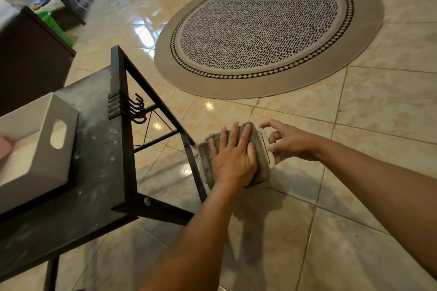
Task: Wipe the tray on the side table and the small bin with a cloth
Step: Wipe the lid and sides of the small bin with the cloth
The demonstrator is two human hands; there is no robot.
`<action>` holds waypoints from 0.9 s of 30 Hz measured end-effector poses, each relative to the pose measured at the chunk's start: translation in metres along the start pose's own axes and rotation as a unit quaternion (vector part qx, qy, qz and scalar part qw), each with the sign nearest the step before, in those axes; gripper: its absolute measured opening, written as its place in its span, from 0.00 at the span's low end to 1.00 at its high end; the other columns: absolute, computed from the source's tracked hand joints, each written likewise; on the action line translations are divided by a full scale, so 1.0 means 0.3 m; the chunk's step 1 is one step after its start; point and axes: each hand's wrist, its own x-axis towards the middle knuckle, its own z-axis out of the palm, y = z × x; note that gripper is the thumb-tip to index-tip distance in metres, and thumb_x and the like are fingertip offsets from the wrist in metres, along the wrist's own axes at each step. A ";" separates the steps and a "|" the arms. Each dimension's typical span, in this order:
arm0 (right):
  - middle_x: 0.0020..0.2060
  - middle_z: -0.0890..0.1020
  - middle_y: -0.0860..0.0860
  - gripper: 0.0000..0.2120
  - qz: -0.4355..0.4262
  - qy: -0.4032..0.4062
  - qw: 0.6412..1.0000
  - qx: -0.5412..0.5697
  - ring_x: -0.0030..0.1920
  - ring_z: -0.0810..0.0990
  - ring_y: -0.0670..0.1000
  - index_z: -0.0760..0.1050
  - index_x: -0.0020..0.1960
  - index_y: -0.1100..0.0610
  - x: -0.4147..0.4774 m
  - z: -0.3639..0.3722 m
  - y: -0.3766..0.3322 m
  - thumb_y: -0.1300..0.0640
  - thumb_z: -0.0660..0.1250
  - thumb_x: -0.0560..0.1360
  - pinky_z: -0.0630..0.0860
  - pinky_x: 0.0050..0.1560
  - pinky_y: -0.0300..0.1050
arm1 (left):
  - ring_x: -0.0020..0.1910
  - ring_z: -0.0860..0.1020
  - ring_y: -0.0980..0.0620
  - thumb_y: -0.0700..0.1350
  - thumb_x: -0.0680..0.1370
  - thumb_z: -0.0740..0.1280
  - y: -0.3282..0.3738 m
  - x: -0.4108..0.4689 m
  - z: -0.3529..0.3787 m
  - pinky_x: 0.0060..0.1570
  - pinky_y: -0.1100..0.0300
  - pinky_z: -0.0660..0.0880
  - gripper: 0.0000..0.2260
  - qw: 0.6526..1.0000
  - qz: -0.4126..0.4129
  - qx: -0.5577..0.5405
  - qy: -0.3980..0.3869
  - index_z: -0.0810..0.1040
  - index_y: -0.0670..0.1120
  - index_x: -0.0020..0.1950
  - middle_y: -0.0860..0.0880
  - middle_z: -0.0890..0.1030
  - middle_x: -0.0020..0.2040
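Left hand [233, 160] flat, fingers spread, pressing grey cloth [259, 149] onto small bin [269, 149] top; right hand [286, 142] fingertips pinch bin's far-right edge, steadying.

Left hand [233, 156] flat, fingers extended toward 12 o'clock. Right hand [287, 140] at its 3 o'clock, fingers curled.

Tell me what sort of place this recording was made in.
Most likely a room in a home, perhaps a living area: glossy tiled floor, a round patterned rug, and a dusty black side table holding a white tray. The hands wipe a small bin beside it.
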 end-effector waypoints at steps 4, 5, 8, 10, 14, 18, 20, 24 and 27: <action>0.41 0.75 0.58 0.28 0.007 0.008 1.000 -0.008 0.38 0.81 0.54 0.65 0.70 0.50 0.007 0.008 0.001 0.73 0.64 0.76 0.82 0.38 0.46 | 0.79 0.35 0.49 0.56 0.84 0.46 -0.067 -0.065 0.008 0.74 0.41 0.32 0.26 0.989 -0.141 -0.029 0.039 0.41 0.59 0.80 0.53 0.41 0.82; 0.41 0.75 0.58 0.28 0.006 0.006 1.000 -0.008 0.38 0.80 0.54 0.65 0.70 0.50 0.008 0.005 0.003 0.73 0.64 0.76 0.82 0.37 0.46 | 0.79 0.34 0.49 0.57 0.83 0.45 -0.040 -0.098 0.012 0.74 0.41 0.31 0.26 0.991 -0.127 -0.023 0.034 0.40 0.59 0.80 0.53 0.39 0.82; 0.40 0.74 0.58 0.28 -0.002 -0.002 1.000 -0.009 0.37 0.79 0.54 0.66 0.69 0.49 0.013 0.004 0.005 0.73 0.64 0.76 0.82 0.40 0.49 | 0.78 0.34 0.49 0.58 0.83 0.44 0.052 -0.113 0.034 0.74 0.40 0.33 0.26 1.000 -0.007 0.012 0.003 0.38 0.60 0.80 0.55 0.37 0.80; 0.40 0.73 0.58 0.28 -0.007 0.005 1.000 -0.008 0.37 0.79 0.54 0.66 0.69 0.49 0.013 0.010 0.006 0.73 0.64 0.76 0.83 0.41 0.52 | 0.79 0.35 0.49 0.58 0.83 0.44 0.049 -0.047 0.024 0.75 0.40 0.35 0.25 1.000 0.026 0.000 -0.002 0.40 0.60 0.80 0.55 0.39 0.81; 0.42 0.73 0.59 0.27 0.003 0.016 1.000 -0.015 0.38 0.80 0.55 0.66 0.68 0.50 0.017 0.018 -0.008 0.73 0.64 0.76 0.84 0.43 0.55 | 0.79 0.37 0.49 0.55 0.84 0.45 -0.073 -0.007 -0.014 0.75 0.40 0.36 0.26 0.991 -0.130 -0.030 0.019 0.40 0.59 0.80 0.53 0.41 0.82; 0.42 0.76 0.59 0.28 0.003 0.009 1.000 -0.027 0.37 0.82 0.54 0.65 0.69 0.50 0.018 0.015 -0.015 0.73 0.64 0.76 0.83 0.39 0.48 | 0.78 0.32 0.50 0.56 0.83 0.44 -0.017 -0.120 0.003 0.74 0.41 0.33 0.27 0.996 -0.087 -0.012 0.011 0.37 0.59 0.80 0.54 0.37 0.81; 0.41 0.76 0.59 0.28 0.000 0.004 1.000 -0.023 0.36 0.82 0.53 0.65 0.69 0.50 0.016 0.017 -0.015 0.73 0.64 0.76 0.83 0.40 0.49 | 0.78 0.32 0.51 0.57 0.83 0.44 -0.007 -0.083 0.008 0.75 0.40 0.35 0.26 1.000 -0.003 0.000 0.001 0.38 0.59 0.80 0.56 0.37 0.80; 0.41 0.75 0.58 0.27 0.003 0.012 1.000 -0.012 0.38 0.81 0.55 0.66 0.68 0.50 0.011 0.014 -0.020 0.73 0.64 0.76 0.84 0.43 0.55 | 0.79 0.37 0.48 0.59 0.84 0.45 -0.076 -0.017 -0.017 0.76 0.41 0.40 0.25 0.998 -0.039 0.007 0.046 0.47 0.57 0.81 0.53 0.42 0.81; 0.41 0.76 0.58 0.28 0.004 0.004 1.000 -0.015 0.38 0.81 0.54 0.66 0.69 0.50 0.011 0.010 -0.022 0.73 0.64 0.76 0.83 0.39 0.49 | 0.80 0.39 0.48 0.60 0.82 0.41 -0.063 -0.125 0.004 0.77 0.41 0.42 0.27 0.996 -0.071 -0.022 0.047 0.47 0.55 0.81 0.51 0.45 0.82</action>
